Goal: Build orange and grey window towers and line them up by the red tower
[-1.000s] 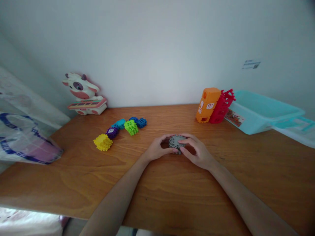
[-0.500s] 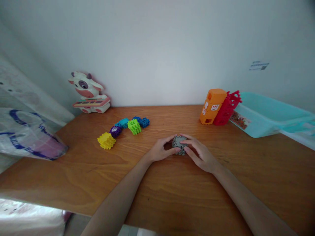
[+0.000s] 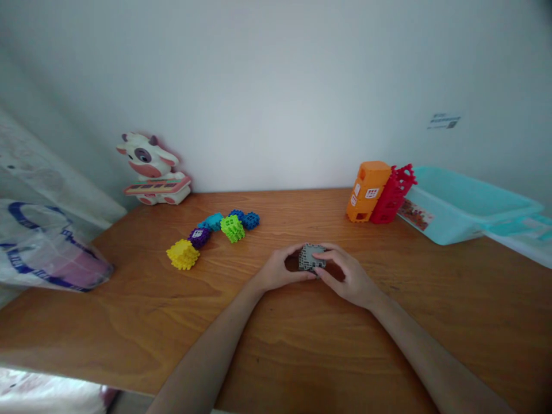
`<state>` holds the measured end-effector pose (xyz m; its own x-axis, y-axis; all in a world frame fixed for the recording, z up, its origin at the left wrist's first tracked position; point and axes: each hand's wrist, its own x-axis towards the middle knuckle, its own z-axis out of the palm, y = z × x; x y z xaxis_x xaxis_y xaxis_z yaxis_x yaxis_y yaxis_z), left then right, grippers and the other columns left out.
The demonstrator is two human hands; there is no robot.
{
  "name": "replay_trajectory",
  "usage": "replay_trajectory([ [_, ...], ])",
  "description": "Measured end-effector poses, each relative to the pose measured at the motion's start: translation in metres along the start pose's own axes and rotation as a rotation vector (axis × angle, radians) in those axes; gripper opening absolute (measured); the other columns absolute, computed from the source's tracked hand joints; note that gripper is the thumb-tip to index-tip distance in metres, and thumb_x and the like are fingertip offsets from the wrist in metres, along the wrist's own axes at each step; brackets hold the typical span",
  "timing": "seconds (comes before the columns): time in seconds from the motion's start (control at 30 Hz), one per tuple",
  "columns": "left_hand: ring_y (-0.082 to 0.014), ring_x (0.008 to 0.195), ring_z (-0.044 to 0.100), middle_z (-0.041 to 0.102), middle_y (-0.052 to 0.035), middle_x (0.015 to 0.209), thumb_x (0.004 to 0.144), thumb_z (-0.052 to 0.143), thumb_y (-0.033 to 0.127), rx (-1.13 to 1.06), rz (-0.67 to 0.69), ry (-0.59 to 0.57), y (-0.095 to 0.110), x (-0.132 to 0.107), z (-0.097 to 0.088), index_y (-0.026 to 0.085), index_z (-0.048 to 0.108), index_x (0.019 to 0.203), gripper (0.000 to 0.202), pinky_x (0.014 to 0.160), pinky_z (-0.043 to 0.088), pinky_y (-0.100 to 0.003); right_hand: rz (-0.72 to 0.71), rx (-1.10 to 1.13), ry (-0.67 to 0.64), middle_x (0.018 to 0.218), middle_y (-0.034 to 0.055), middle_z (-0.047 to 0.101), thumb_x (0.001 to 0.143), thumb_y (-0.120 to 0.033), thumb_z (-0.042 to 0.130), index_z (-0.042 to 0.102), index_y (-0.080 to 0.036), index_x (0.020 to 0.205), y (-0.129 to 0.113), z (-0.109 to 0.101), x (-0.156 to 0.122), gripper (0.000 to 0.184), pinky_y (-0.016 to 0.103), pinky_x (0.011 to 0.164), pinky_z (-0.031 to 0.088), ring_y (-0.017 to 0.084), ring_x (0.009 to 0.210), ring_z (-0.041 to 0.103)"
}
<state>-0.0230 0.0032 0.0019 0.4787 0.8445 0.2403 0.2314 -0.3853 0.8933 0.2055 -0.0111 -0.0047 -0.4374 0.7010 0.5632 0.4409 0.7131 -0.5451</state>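
Note:
A stack of grey interlocking building tiles is between my two hands over the middle of the table. My left hand grips it from the left, thumb along its near side and fingers around the far side. From the right, my right hand holds the same stack with thumb and fingers pinched at its edge and top. Farther left lie stacks of similar tiles: yellow, purple, light blue, lime green and dark blue.
An orange tower of tiles stands at the back right beside a red one. Right of them is a turquoise bin. A cow toy with a keyboard sits back left, and a clear plastic bag lies at the left edge.
The grey stack has been turned slightly in my hands, so its left side now shows more. My view has shifted a little, and the other things stay in place.

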Motion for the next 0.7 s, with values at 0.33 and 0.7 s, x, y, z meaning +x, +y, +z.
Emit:
replay_trajectory([
  [0.33, -0.0290, 0.123, 0.063, 0.065, -0.0101, 0.136, 0.070, 0.085, 0.040, 0.006, -0.022, 0.012, -0.0029, -0.0005, 0.0007, 0.022, 0.058, 0.136, 0.074, 0.110, 0.046, -0.051, 0.010, -0.009, 0.003, 0.114, 0.0073, 0.071, 0.090, -0.032, 0.066, 0.063, -0.028, 0.116, -0.0009, -0.0014, 0.0019, 0.027, 0.045, 0.091, 0.056, 0.024, 0.104, 0.068],
  [0.7, -0.0286, 0.117, 0.066, 0.067, -0.0144, 0.131, 0.068, 0.086, 0.037, -0.027, -0.087, 0.032, -0.0043, -0.0015, 0.0026, 0.017, 0.061, 0.130, 0.070, 0.106, 0.050, -0.051, 0.029, 0.027, 0.096, 0.116, 0.0079, 0.070, 0.089, -0.032, 0.068, 0.062, -0.027, 0.115, -0.0006, -0.0022, 0.0002, 0.027, 0.045, 0.094, 0.055, 0.025, 0.107, 0.067],
])
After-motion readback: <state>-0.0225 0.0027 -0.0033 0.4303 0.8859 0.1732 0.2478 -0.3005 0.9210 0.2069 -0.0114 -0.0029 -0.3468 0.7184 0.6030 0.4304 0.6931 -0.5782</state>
